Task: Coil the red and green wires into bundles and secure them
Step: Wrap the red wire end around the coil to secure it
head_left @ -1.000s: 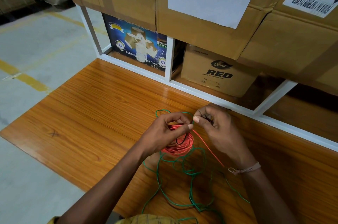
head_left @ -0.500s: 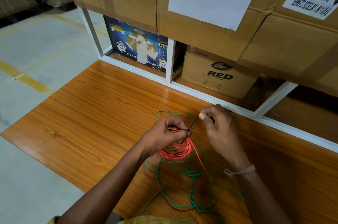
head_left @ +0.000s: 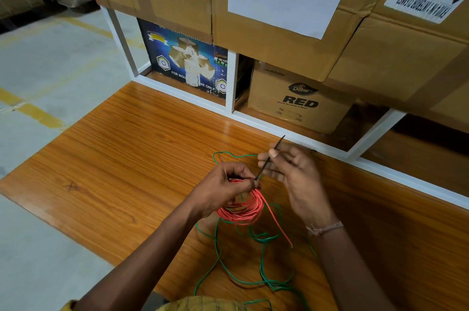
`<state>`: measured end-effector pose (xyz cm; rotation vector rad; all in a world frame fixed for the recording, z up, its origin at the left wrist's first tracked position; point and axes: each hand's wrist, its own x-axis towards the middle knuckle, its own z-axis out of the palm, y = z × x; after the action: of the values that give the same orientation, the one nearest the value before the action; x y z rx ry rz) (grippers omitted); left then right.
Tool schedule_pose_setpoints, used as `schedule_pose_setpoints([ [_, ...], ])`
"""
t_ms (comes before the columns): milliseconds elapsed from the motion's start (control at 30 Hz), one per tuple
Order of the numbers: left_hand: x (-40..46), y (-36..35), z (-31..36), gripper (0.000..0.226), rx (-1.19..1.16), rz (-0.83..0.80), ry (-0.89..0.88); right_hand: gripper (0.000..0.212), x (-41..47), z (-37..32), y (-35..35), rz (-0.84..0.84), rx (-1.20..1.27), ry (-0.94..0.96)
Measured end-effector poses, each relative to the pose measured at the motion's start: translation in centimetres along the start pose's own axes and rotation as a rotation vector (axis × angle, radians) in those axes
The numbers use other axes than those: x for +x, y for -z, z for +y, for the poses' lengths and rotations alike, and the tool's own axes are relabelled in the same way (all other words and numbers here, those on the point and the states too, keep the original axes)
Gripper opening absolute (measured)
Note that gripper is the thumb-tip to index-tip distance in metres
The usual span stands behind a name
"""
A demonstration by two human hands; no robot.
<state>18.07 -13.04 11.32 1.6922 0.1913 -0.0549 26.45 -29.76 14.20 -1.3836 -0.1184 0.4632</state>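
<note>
Left hand (head_left: pixel 223 189) curled around the red coil (head_left: pixel 242 210), thumb and fingers pressed together on its top where a thin black tie (head_left: pixel 269 158) meets it. Coil held just above the worktop (head_left: pixel 121 158), one loose red end trailing down and right toward the right wrist. Right hand (head_left: pixel 291 178) just beside the left, fingers loosely bent and somewhat blurred, fingertips pinching the tie partway along, its free tip pointing up and right toward the white shelf frame (head_left: pixel 279 130). Green wire (head_left: pixel 243 277) uncoiled, sprawled in loose loops on the worktop beneath and around the coil, one loop reaching up behind the hands, the rest running down to the near edge. Thread band (head_left: pixel 324 228) around the right wrist. Behind the frame, a brown box (head_left: pixel 297 100) marked RED and a blue printed box (head_left: pixel 182 62); larger cartons (head_left: pixel 279 39) stacked above.
</note>
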Motion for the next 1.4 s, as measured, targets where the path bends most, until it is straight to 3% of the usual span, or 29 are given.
schedule_pose_setpoints([
  [333,0.9,-1.3,0.0,0.017,-0.017,0.035,0.032,0.016,1.5,1.5,-0.6,0.184,-0.290,0.187],
  [500,1.2,-2.2,0.0,0.018,-0.021,0.053,-0.001,0.025,3.1,1.6,-0.4,0.240,-0.288,0.233],
  [700,2.2,-2.5,0.4,0.018,-0.002,0.032,-0.025,0.022,4.3,1.4,-0.1,0.275,-0.282,0.206],
  [867,3.8,-2.5,0.5,0.013,-0.107,0.086,-0.025,0.017,4.5,-1.3,2.2,0.129,-0.395,0.058],
  [967,5.3,-2.4,0.2,0.023,-0.210,0.114,-0.004,0.030,3.0,-1.2,4.2,-0.030,-0.537,-0.053],
  [1067,7.0,-2.7,-0.1,0.028,-0.273,0.092,0.007,0.037,1.3,0.8,5.2,-0.185,-0.513,-0.072],
  [1167,9.1,-3.5,0.0,0.024,-0.206,0.060,-0.017,0.017,2.3,2.5,5.8,-0.063,-0.468,-0.041],
  [1267,11.6,-4.2,-0.2,0.026,-0.092,0.060,-0.054,0.015,5.2,3.5,6.4,0.135,-0.396,-0.034],
  [1400,14.5,-3.9,-1.6,0.029,0.014,0.118,-0.043,0.022,9.9,3.8,7.6,0.323,-0.479,-0.050],
])
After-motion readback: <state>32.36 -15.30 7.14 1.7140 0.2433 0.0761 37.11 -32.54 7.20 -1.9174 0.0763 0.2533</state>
